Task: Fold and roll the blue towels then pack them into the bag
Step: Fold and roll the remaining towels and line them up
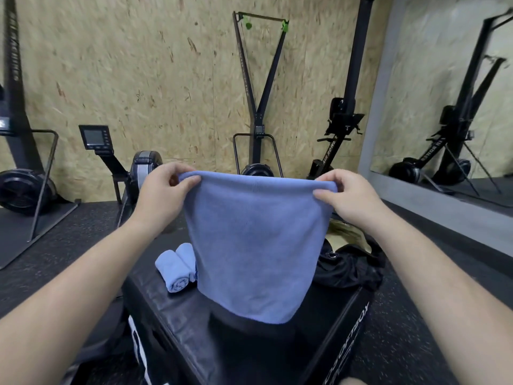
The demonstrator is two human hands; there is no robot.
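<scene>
A blue towel hangs in the air in front of me, spread flat. My left hand pinches its upper left corner and my right hand pinches its upper right corner. Its lower edge hangs just above the top of a black soft box. Two rolled blue towels lie side by side on the box, to the left of the hanging towel. A black bag sits on the box at the right, partly hidden by the towel, with a tan item showing at its mouth.
Black rowing and ski machines stand along the chipboard wall behind the box. A mirror covers the right wall. Dark speckled rubber flooring surrounds the box.
</scene>
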